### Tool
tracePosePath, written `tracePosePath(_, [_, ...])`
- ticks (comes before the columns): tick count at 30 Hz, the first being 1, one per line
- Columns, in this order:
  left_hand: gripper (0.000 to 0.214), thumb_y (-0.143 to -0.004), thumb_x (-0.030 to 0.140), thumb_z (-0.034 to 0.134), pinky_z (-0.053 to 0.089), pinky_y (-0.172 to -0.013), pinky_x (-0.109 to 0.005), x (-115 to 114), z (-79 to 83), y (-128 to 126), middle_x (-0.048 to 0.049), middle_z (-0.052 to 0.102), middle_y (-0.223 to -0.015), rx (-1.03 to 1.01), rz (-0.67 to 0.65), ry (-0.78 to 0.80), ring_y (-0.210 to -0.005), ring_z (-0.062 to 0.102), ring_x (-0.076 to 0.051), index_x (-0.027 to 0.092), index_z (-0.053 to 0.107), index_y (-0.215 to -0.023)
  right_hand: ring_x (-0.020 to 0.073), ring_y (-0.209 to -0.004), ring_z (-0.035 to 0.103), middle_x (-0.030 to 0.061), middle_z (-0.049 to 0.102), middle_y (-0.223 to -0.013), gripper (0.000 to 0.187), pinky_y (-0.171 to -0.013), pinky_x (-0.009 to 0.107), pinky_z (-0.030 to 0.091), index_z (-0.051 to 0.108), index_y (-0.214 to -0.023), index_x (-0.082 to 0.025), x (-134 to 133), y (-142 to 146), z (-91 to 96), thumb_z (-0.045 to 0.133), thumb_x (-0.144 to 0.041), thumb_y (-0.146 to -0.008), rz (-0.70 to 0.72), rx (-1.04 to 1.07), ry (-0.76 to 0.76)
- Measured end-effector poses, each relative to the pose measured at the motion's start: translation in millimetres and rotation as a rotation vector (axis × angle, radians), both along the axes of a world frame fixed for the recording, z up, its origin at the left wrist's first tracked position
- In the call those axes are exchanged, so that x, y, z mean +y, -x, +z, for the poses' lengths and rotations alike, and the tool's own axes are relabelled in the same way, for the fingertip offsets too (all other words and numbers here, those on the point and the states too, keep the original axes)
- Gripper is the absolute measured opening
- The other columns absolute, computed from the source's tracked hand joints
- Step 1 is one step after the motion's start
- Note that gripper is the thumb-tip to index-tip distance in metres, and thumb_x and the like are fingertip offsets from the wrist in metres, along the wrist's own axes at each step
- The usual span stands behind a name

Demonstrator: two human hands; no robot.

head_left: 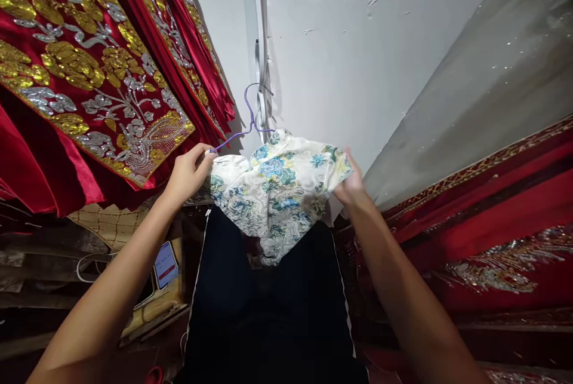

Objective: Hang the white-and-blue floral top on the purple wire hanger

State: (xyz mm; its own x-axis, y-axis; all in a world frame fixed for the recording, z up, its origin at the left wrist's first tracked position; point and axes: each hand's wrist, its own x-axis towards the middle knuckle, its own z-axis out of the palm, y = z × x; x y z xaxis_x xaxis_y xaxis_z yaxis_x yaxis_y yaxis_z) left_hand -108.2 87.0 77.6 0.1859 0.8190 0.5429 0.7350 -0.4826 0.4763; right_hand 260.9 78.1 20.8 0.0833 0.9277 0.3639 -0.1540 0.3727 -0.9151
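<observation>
A small cream garment [280,190] with blue and green flowers hangs on a thin purple wire hanger [249,115] in front of me. My left hand [188,172] is closed in a pinch on the garment's left shoulder, at the hanger's arm. My right hand [353,184] grips the garment's right edge, its fingers folded into the cloth. The hanger's hook points up beside a grey vertical rail [253,43] on the white wall.
Red cloths with gold and silver embroidery [85,67] hang at the upper left. More red embroidered fabric [492,234] lies at the right. A phone [165,264] with a lit screen sits low on the left. Dark trousers [268,312] fill the bottom centre.
</observation>
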Motion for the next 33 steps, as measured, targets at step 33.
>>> tracePosePath(33, [0.059, -0.096, 0.049, 0.051, 0.046, -0.072, -0.036, -74, 37.4, -72, -0.0007, 0.036, -0.036, -0.732, -0.809, 0.402, -0.052, 0.05, -0.017, 0.018, 0.071, -0.05, 0.0161, -0.066, 0.062, 0.0023, 0.065, -0.071, 0.038, -0.06, 0.026, 0.047, 0.068, -0.08, -0.016, -21, 33, 10.8, 0.074, -0.053, -0.079, 0.36, -0.339, 0.162])
